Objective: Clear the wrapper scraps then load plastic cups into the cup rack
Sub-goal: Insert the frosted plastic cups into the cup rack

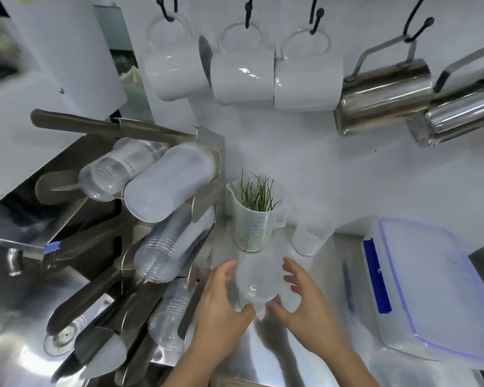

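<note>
A stack of clear plastic cups (256,283), wrapped in a thin clear sleeve, stands on the steel counter just in front of me. My left hand (221,300) cups its left side and my right hand (302,300) its right side, thumbs meeting under its near end. To the left stands the steel cup rack (207,152), its slanted slots holding several stacks of clear cups (162,247) and a frosted stack (168,181). The image is blurred, so the exact finger contact is unclear.
A measuring jug with green stalks (253,216) stands right behind the stack, a small clear beaker (310,236) beside it. A lidded plastic box (425,283) lies on the right. White mugs (241,76) and steel pitchers (383,99) hang on the wall above.
</note>
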Demonstrator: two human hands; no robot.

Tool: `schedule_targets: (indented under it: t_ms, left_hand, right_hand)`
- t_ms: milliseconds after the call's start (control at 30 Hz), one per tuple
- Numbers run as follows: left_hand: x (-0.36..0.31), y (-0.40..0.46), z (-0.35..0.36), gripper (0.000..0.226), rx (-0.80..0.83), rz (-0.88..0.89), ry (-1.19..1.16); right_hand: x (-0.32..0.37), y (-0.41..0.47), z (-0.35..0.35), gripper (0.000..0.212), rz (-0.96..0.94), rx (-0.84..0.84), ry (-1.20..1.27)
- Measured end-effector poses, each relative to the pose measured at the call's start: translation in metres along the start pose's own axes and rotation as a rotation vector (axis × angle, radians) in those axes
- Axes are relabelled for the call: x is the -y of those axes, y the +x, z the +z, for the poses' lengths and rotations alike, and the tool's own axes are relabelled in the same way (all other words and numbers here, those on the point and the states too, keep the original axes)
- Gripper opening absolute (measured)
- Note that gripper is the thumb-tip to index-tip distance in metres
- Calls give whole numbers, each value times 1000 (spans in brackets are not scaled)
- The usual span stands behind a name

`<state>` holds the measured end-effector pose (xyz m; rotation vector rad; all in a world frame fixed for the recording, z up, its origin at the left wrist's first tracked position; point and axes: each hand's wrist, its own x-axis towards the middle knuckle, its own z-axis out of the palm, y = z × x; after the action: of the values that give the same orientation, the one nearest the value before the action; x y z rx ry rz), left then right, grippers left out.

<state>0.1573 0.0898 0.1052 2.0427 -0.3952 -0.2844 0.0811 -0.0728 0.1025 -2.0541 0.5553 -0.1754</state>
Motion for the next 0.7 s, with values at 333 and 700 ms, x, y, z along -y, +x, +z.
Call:
schedule_targets:
  t_ms: [333,700]
  left_hand:
    - [-4,0,4,66,-21,-48,-128]
    - [-75,-23,-50,66,-40,226,-316]
  right_hand:
    - [15,4,-5,63,-129,21,66]
    - [93,-34,-51,66,-297,-83,204]
